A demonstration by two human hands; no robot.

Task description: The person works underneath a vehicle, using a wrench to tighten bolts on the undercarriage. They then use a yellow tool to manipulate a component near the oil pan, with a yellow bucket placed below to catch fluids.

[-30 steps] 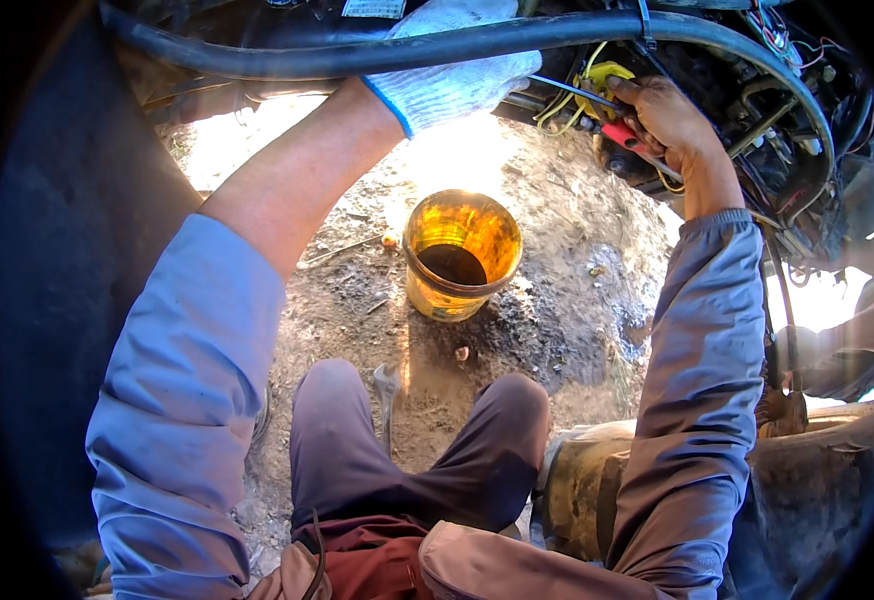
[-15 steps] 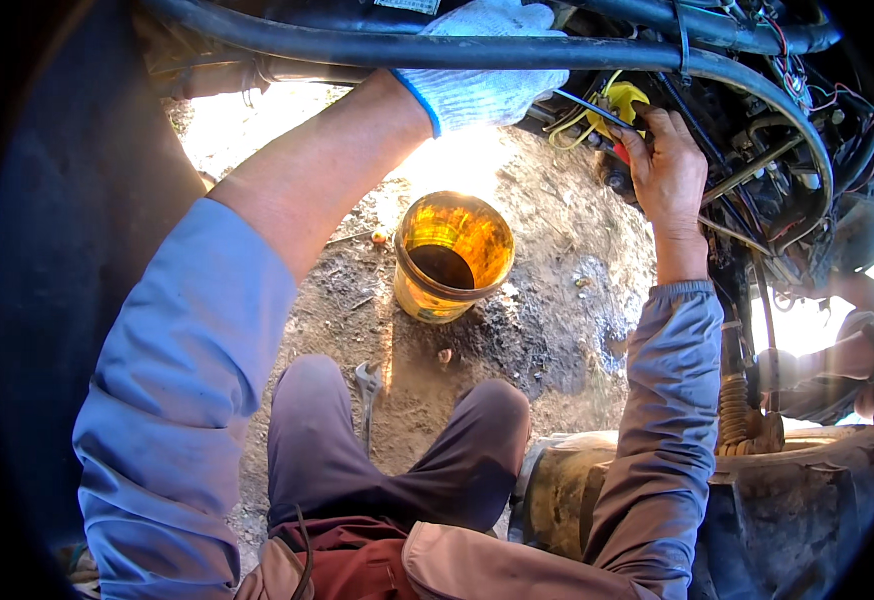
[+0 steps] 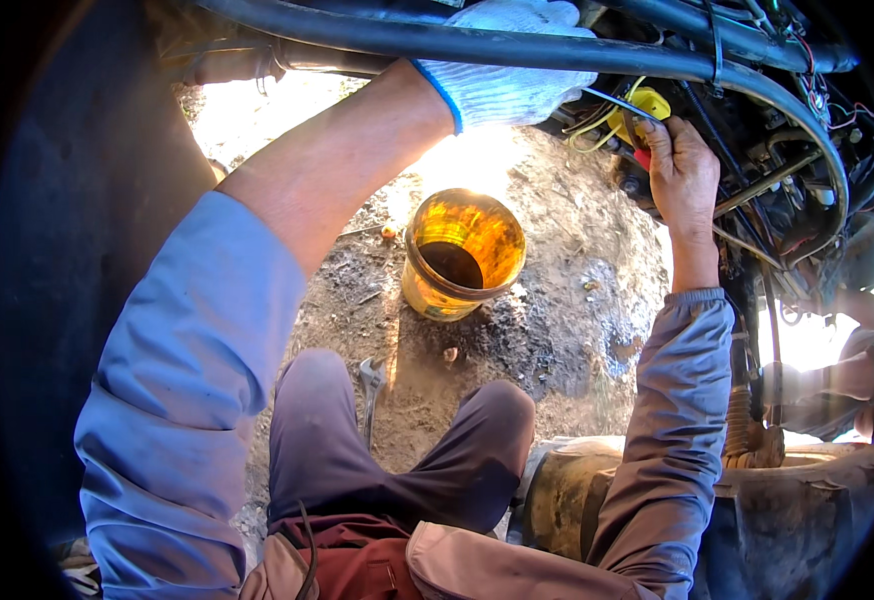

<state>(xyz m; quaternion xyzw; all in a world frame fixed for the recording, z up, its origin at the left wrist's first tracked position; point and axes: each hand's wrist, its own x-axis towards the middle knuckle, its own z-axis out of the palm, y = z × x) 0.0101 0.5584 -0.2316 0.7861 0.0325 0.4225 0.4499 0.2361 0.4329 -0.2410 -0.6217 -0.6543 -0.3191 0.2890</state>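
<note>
My left hand (image 3: 502,85), in a white knit glove with a blue cuff, is partly hidden behind a thick black hose (image 3: 457,42). Its fingers look curled; what they hold is hidden. A thin metal rod (image 3: 612,99) runs from beside the glove to my right hand (image 3: 684,180), which is bare and dirty. The right thumb and fingers are closed on the rod's end. Just behind those fingertips sits a yellow part (image 3: 649,103) with yellow wires (image 3: 589,132) looping from it. A small red piece (image 3: 642,158) shows beside the right thumb.
Below my hands, a yellow bucket (image 3: 435,300) with dark liquid stands on stained dirt. An adjustable wrench (image 3: 370,385) lies by my left knee. Wiring and hoses (image 3: 807,150) crowd the upper right. A large tyre (image 3: 787,500) stands lower right; another person's arm (image 3: 837,378) shows beyond it.
The view has shifted slightly, so the hands, hose and bucket appear a little farther right. Both hands keep nearly the same places, with the right fingers still closed on the rod.
</note>
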